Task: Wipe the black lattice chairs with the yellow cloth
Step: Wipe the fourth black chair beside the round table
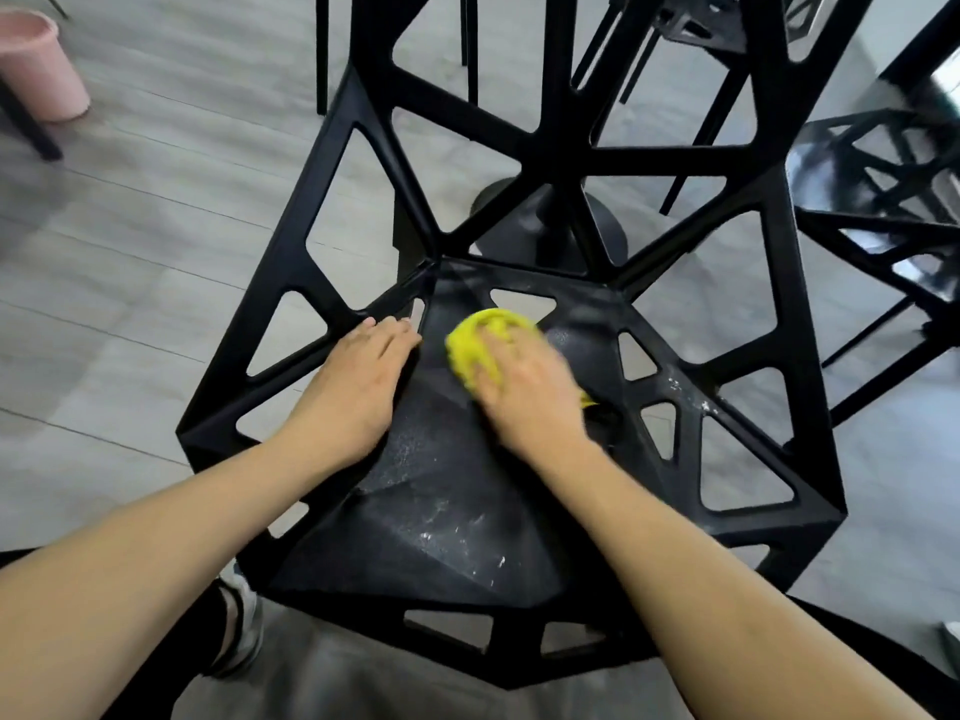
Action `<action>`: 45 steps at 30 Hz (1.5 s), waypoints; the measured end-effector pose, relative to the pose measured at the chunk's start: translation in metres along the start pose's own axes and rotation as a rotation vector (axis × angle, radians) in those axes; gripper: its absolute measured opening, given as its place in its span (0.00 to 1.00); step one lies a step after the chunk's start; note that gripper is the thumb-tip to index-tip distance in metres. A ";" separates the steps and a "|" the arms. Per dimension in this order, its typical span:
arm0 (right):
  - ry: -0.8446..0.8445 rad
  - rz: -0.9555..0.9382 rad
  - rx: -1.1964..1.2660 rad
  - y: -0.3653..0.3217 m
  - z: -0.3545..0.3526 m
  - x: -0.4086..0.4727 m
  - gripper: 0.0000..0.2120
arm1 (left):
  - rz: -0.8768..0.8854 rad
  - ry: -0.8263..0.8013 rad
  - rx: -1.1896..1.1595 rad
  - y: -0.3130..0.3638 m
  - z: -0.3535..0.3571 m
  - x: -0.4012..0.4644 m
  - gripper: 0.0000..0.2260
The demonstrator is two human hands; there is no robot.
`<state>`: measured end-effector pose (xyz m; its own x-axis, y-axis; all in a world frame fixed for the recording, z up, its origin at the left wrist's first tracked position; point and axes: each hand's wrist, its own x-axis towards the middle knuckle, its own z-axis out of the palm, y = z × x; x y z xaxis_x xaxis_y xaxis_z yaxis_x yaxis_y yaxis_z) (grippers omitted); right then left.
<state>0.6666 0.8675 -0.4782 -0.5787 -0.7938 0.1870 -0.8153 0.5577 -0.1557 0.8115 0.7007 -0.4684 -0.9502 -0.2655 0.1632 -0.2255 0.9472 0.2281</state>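
Observation:
A black lattice chair [447, 517] fills the middle of the view, its seat dusty with white specks near the front and right. My right hand [530, 392] presses a bunched yellow cloth [480, 340] onto the back part of the seat; the hand is motion-blurred. My left hand [358, 379] lies flat on the seat's left rail, fingers together, holding nothing. A second black lattice chair [893, 200] stands at the right.
A pink bin [39, 65] stands on the grey plank floor at the top left. A round black table base [550, 226] shows through the chair's back. Thin black chair legs [322, 49] stand behind. My shoe [241, 631] is at the lower left.

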 end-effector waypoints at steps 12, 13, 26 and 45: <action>0.180 0.111 0.207 -0.033 0.021 0.085 0.22 | -0.049 0.009 0.193 0.005 0.003 -0.004 0.25; 0.162 0.077 0.185 -0.031 0.021 0.088 0.22 | -0.054 0.010 0.195 0.006 0.002 -0.003 0.26; 0.141 0.524 -0.111 0.077 -0.021 0.065 0.21 | -0.085 0.035 0.205 0.013 -0.004 -0.003 0.20; -0.092 0.211 -0.209 -0.047 -0.009 0.140 0.13 | -0.093 0.009 0.268 0.016 -0.005 -0.004 0.21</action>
<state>0.6240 0.7320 -0.4360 -0.7393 -0.6684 0.0814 -0.6690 0.7429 0.0233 0.8130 0.7164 -0.4610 -0.9212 -0.3536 0.1625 -0.3613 0.9322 -0.0196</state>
